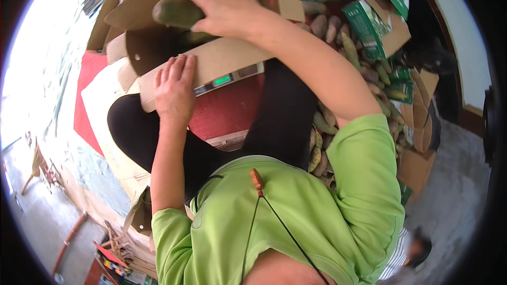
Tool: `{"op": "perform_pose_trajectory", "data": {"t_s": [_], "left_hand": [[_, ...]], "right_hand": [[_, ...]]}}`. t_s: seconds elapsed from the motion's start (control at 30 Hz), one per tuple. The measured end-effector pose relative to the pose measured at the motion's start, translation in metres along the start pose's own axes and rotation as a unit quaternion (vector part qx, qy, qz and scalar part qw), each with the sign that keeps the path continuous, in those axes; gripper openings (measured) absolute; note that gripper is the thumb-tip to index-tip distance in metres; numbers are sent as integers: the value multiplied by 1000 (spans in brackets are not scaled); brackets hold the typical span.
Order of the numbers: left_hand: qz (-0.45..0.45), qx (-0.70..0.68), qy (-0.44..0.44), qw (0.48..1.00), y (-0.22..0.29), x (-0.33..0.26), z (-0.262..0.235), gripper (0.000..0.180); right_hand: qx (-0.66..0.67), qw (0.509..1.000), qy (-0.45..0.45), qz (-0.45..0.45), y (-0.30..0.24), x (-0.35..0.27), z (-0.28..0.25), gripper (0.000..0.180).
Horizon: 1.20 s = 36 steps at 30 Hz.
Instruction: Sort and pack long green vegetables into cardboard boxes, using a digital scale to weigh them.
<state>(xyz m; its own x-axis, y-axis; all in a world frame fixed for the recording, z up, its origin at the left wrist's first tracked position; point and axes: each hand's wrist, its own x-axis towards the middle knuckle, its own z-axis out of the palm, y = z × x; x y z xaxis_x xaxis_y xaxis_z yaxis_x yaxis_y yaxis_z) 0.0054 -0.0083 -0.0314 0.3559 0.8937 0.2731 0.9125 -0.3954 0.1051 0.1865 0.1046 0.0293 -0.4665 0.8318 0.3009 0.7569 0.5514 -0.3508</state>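
The right hand (228, 6) is covering one end of a green fruit (176, 12), and the cardboard box (222, 58) wall is hiding what is lying deeper inside. The box is sitting over most of a weighing scale (228, 80), leaving only its front strip with a small green display showing. The right arm is blocking part of the banana pile (369, 68).

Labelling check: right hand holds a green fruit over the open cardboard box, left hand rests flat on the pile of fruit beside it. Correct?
Not quite. The head view shows the left hand resting flat on the near flap of the cardboard box, not on the pile of fruit, which lies off to the right. The rest holds: the right hand holds a green fruit over the open box.
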Motion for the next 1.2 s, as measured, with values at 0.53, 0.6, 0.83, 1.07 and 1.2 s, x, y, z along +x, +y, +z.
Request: {"op": "perform_pose_trajectory", "data": {"t_s": [0.53,0.6,0.83,1.07,1.2], "left_hand": [[0,36,-33,999,6,-1,2,51],[6,26,-37,999,0,0,1,53],[-18,3,-88,996,-2,2,-27,47],[-31,50,-112,992,-29,-3,-51,45],[10,51,-98,994,-58,-9,-56,37]], "right_hand": [[80,854,27,514,158,-378,-24,35],[42,823,-31,566,149,-438,-6,36],[102,652,-26,751,100,-584,63,31],[193,581,11,790,63,-609,102,34],[83,653,-86,748,55,-612,128,32]]}}
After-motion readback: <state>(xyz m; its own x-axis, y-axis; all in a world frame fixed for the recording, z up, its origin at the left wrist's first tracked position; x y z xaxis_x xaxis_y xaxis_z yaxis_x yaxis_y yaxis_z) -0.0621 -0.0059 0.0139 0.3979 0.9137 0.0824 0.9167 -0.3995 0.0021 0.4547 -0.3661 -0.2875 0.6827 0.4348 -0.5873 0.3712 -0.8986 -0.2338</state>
